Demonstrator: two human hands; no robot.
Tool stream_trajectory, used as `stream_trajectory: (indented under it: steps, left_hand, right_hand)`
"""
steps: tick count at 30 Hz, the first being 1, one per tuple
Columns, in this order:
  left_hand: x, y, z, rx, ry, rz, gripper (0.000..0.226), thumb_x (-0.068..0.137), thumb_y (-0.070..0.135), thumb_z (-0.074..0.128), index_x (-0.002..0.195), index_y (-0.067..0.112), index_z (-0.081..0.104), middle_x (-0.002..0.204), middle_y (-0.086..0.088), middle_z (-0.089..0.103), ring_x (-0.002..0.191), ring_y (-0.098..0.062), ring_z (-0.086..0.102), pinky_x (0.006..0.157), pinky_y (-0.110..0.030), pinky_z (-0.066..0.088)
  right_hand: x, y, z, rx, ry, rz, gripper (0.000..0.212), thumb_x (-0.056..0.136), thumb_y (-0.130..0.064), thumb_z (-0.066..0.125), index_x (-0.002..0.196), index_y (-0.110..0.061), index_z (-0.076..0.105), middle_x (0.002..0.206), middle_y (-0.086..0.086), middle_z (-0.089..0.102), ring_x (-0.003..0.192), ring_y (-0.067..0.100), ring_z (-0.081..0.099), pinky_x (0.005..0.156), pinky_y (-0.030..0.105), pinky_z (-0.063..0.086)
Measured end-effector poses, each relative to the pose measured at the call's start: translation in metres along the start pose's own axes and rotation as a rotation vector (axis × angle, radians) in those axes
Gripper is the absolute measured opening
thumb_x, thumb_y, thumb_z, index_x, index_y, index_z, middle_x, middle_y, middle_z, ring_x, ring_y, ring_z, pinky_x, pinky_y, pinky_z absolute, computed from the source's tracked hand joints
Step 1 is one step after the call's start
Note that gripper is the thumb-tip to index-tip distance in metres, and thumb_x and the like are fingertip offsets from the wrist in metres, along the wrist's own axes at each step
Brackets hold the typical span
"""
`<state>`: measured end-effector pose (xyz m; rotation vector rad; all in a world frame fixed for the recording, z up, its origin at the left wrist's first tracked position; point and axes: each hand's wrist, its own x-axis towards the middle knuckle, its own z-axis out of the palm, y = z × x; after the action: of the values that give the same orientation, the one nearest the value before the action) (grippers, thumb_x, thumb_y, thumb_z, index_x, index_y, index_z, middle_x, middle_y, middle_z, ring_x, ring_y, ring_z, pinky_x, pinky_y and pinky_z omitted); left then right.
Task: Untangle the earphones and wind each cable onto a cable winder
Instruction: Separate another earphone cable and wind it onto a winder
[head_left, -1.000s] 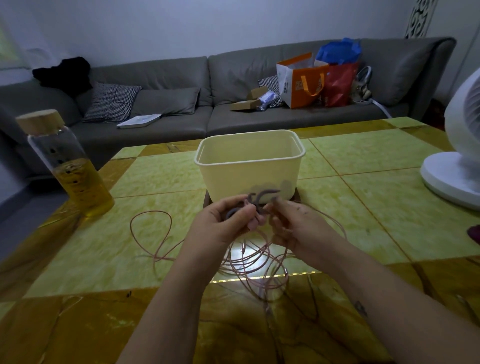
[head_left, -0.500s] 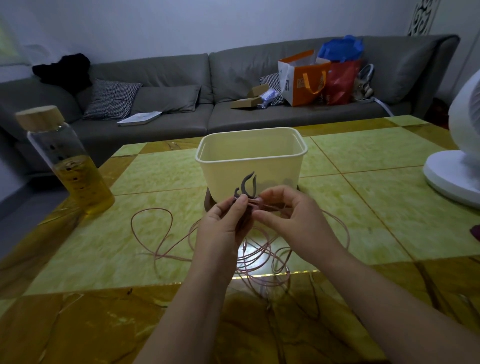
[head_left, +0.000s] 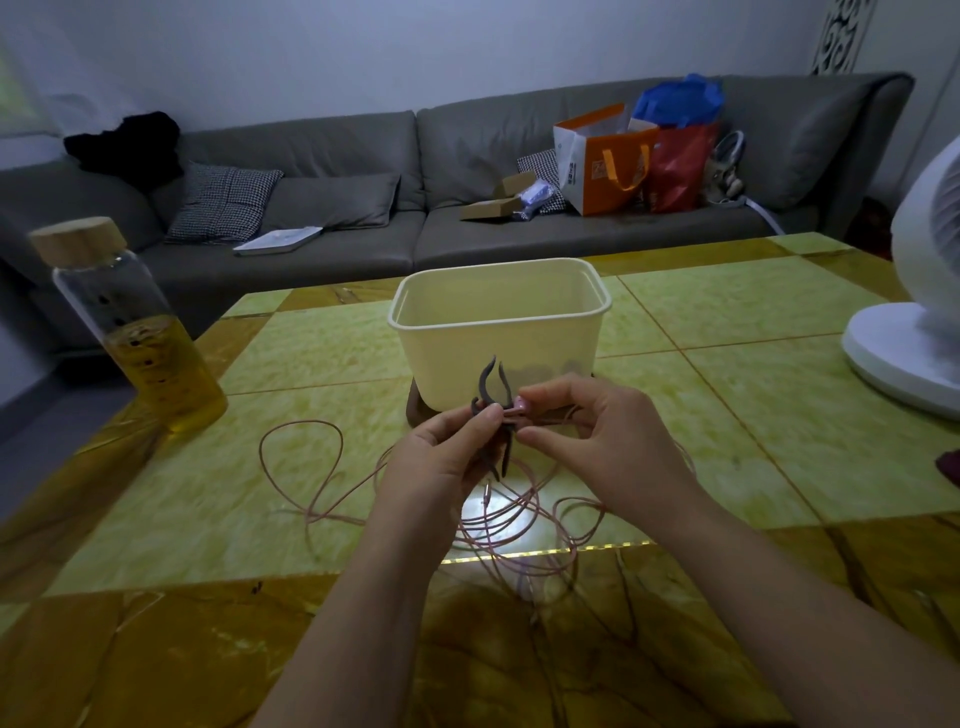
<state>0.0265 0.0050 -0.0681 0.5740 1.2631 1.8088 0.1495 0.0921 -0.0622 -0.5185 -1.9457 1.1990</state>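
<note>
1. Head view: since a second ago the dark cable winder (head_left: 491, 387) has turned upright, its curved horns now at 12 o'clock, against the cream tub (head_left: 498, 332).
2. The left hand (head_left: 441, 457) pinches the winder's waist; the right hand (head_left: 597, 441) nips the pink cable (head_left: 511, 413) against it, so winding looks about to begin.
3. Thin, springy pink earphone loops (head_left: 301, 467) sprawl at 6 and 9 o'clock on the glossy marbled table (head_left: 779, 415).
4. The winder looks matte and rubbery.

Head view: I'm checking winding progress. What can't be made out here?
- Winder: middle hidden by left hand and right hand; turns uncountable.
- Cable: earbuds too small to find.
- Tub: contents blurred behind its wall.
- Fan: cut off by the right edge.
</note>
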Motion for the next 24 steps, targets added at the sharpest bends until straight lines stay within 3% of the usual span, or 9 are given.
stream_trajectory:
  steps: [6, 11, 20, 24]
  left_hand:
    - [-0.001, 0.005, -0.004, 0.002, -0.035, -0.039, 0.029, 0.065, 0.016, 0.068, 0.093, 0.006, 0.069, 0.086, -0.008, 0.074, 0.077, -0.014, 0.069, 0.073, -0.021, 0.057]
    - [-0.001, 0.005, -0.008, 0.122, -0.024, -0.064, 0.033, 0.062, 0.022, 0.071, 0.093, 0.012, 0.072, 0.086, -0.004, 0.074, 0.077, -0.010, 0.068, 0.088, -0.030, 0.050]
    - [-0.003, 0.008, -0.009, 0.172, -0.021, -0.042, 0.036, 0.059, 0.023, 0.072, 0.093, 0.011, 0.071, 0.083, -0.004, 0.074, 0.077, -0.011, 0.069, 0.082, -0.025, 0.053]
    - [-0.003, 0.009, -0.006, 0.048, -0.056, -0.077, 0.030, 0.064, 0.018, 0.067, 0.093, 0.010, 0.069, 0.081, -0.003, 0.074, 0.073, -0.009, 0.069, 0.072, -0.020, 0.056]
  right_hand:
    - [0.003, -0.003, -0.006, -0.057, -0.032, -0.042, 0.031, 0.074, -0.004, 0.078, 0.100, -0.019, 0.071, 0.092, -0.014, 0.071, 0.087, -0.004, 0.067, 0.081, 0.010, 0.050]
    - [0.004, -0.002, -0.011, -0.079, -0.070, -0.057, 0.032, 0.073, -0.002, 0.079, 0.102, -0.012, 0.072, 0.096, -0.006, 0.073, 0.088, 0.000, 0.069, 0.084, 0.014, 0.052]
    - [0.005, -0.004, -0.015, -0.025, -0.127, -0.023, 0.034, 0.073, -0.002, 0.078, 0.103, -0.015, 0.071, 0.096, -0.009, 0.073, 0.088, 0.002, 0.070, 0.081, 0.013, 0.052]
    - [0.007, -0.006, -0.018, 0.219, -0.124, 0.102, 0.043, 0.068, -0.016, 0.075, 0.110, -0.014, 0.066, 0.096, -0.002, 0.075, 0.090, 0.006, 0.070, 0.074, 0.012, 0.051]
